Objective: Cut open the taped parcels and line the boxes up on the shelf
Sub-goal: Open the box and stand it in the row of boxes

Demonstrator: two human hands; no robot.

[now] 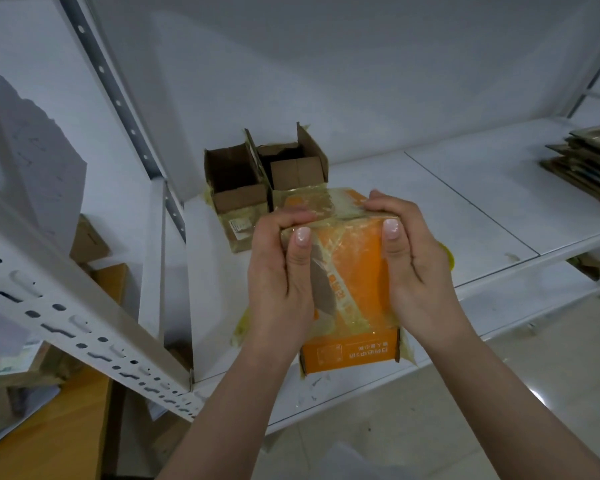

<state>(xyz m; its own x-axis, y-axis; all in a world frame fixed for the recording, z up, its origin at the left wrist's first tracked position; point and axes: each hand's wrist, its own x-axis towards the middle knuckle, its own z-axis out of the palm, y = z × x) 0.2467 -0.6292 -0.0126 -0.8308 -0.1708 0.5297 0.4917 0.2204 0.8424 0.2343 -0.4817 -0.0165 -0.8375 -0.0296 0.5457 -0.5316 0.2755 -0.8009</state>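
Both hands, the left hand (pixel 284 271) and right hand (pixel 413 258), grip the orange taped parcel (pixel 354 271) above the shelf (pixel 465 209), thumbs on its near face, so pulling evenly along the top seam should part the flaps without tearing the cardboard.

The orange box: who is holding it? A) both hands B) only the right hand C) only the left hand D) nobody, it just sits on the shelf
A: the left hand and the right hand both grip the orange box, thumbs on its near side.
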